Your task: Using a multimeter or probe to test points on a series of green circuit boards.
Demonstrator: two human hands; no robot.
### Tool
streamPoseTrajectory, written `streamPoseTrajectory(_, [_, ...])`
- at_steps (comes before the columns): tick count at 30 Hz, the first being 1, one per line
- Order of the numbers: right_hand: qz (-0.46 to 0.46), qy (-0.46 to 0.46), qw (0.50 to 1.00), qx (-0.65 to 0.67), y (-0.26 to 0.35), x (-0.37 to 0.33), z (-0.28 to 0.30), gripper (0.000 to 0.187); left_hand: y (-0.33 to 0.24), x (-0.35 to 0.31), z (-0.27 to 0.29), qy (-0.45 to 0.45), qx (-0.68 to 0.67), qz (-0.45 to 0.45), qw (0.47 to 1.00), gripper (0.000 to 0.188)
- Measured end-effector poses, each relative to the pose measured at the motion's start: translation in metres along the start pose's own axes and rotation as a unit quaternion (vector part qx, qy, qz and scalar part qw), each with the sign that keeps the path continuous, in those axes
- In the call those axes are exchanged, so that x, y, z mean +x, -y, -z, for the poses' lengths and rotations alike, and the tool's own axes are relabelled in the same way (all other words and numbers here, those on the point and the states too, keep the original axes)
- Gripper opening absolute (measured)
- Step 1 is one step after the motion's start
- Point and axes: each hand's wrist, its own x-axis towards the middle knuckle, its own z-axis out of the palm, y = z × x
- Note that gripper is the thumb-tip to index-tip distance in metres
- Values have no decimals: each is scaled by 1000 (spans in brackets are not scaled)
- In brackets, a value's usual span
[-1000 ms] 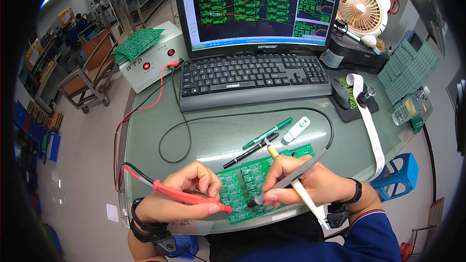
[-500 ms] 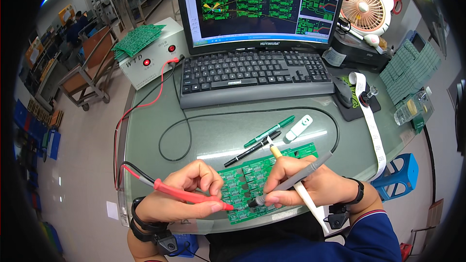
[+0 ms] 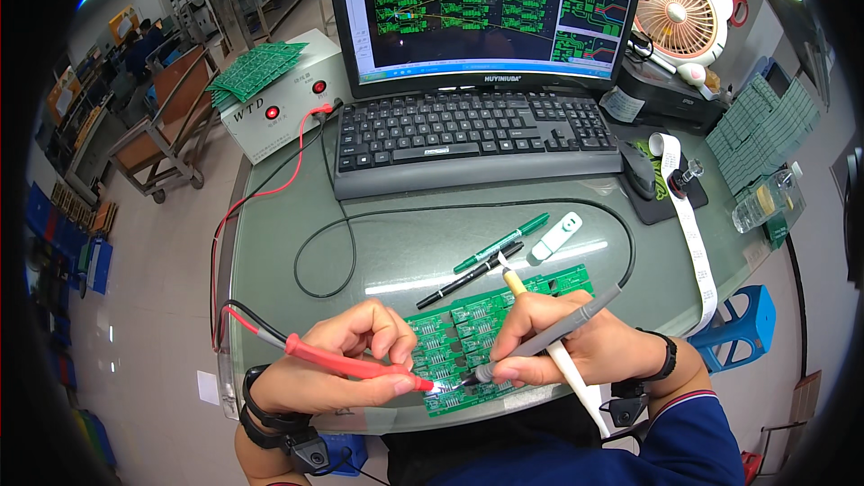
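A: Where are our fingers?

B: The thumb and forefinger of our left hand (image 3: 342, 337) are clamped on a red probe (image 3: 346, 361), which points between 3 and 4 o'clock. Those of our right hand (image 3: 603, 346) are closed on a gray probe (image 3: 558, 331) aimed at 8 o'clock.

A: Is anything else in our right hand?

B: A cream-handled tool (image 3: 572, 378), slanting from 11 to 5 o'clock.

A: And under the 2 tips?

B: The green circuit board (image 3: 472, 324), flat on the near edge of our bench (image 3: 270, 252). Both tips are over its 8 o'clock part, near each other, with a white glint at the red end. We cannot tell whether the metal points touch.

A: Going outward from the board's middle?

B: We have a black pen (image 3: 470, 276) at 11 o'clock, a green pen (image 3: 501, 243) at 12 and a small white device (image 3: 556, 238) at 1. Farther out are the keyboard (image 3: 468, 135) and monitor (image 3: 450, 4) at 12, the mouse (image 3: 635, 171) and fan (image 3: 675, 13) at 1, a paper strip (image 3: 691, 238) at 2, a blue stool (image 3: 742, 328) at 3, and a light gray box (image 3: 283, 103) between 10 and 11.
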Motion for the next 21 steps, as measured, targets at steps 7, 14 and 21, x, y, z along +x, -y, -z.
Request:
streamPoseTrajectory(7, [-18,12,1000,-6,1,0,2,21,1,-2,2,-7,6,25,1000,37])
streamPoseTrajectory(14, [-76,12,997,30,20,8,9,24,-29,0,5,11,-72,1,997,57])
streamPoseTrajectory(21, [55,40,990,-127,38,28,10,36,-28,6,-6,67,-80,106,989,54])
